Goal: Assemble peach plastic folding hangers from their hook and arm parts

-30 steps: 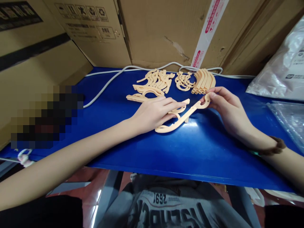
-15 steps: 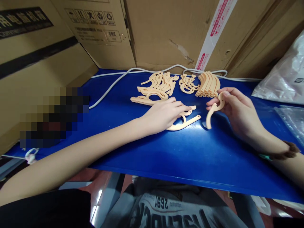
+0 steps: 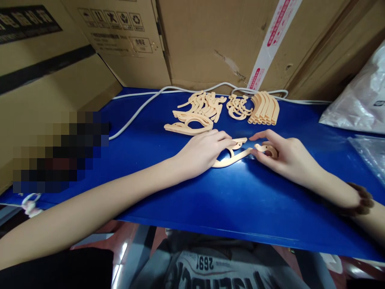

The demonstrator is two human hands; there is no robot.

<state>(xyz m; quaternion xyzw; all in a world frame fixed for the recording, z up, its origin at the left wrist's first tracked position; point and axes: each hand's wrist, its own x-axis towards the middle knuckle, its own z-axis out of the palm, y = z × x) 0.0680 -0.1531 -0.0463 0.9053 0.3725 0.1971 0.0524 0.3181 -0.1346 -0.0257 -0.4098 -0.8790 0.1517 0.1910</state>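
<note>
My left hand (image 3: 207,152) is closed over a cream plastic frame piece (image 3: 231,159) lying on the blue table, its long curved bar pointing right. My right hand (image 3: 281,154) is at the bar's right end, thumb and fingertips close to it, with a small curved hook piece (image 3: 267,149) held within the curled fingers. Behind my left hand lie stacked frame pieces (image 3: 189,123). Farther back are a heap of curved pieces (image 3: 203,104), some small hooks (image 3: 238,106) and a row of curved arms (image 3: 264,108).
The blue table (image 3: 192,204) runs along tall cardboard boxes (image 3: 210,44). A white cable (image 3: 144,105) winds behind the pieces. Plastic bags (image 3: 357,92) lie at the right, and a pixelated dark object (image 3: 60,152) is at the left.
My right hand has moved left and down to the frame piece's right end, and the hook piece in it has turned. My left hand stays on the frame piece.
</note>
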